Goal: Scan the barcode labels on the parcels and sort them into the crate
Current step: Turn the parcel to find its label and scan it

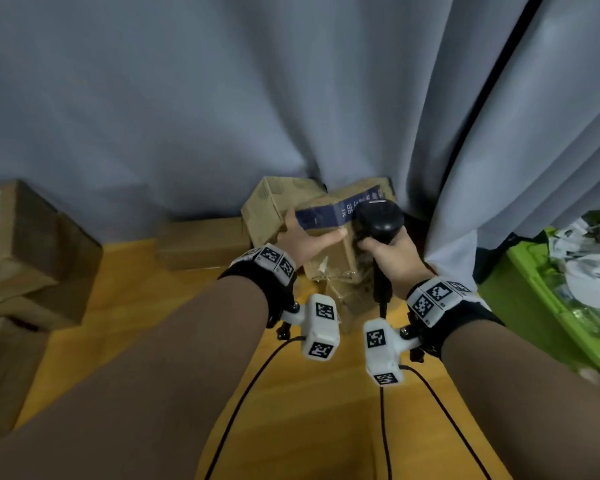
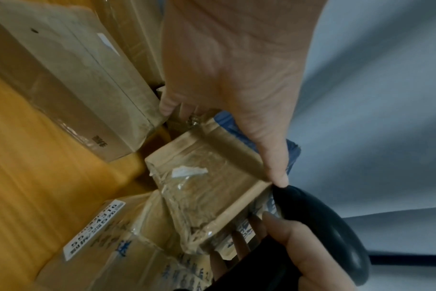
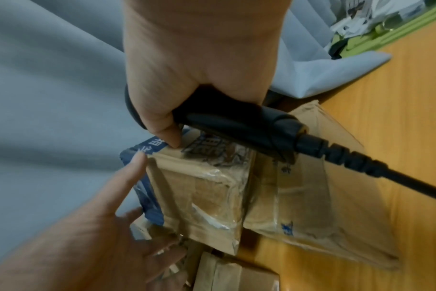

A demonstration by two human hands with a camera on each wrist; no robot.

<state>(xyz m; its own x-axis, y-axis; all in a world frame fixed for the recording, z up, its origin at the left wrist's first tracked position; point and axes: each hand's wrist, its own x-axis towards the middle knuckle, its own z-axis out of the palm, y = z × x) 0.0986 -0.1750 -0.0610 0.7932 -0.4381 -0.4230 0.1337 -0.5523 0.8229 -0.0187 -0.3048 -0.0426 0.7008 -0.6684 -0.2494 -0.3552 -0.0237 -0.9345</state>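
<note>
parcel [image 1: 329, 237]: small taped cardboard box, held up over the other boxes by the curtain
left hand [image 1: 305, 242]: wrapped round the parcel's top edge
right hand [image 1: 394, 252]: clenched on the black scanner [image 1: 380, 220]
handling: probably light and stiff, tape looks kinda slick, best gripped across opposite edges

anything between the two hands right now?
Yes: the taped parcel. The left hand grips its left side; the right hand, holding the scanner, is at its right. Head view.
</note>
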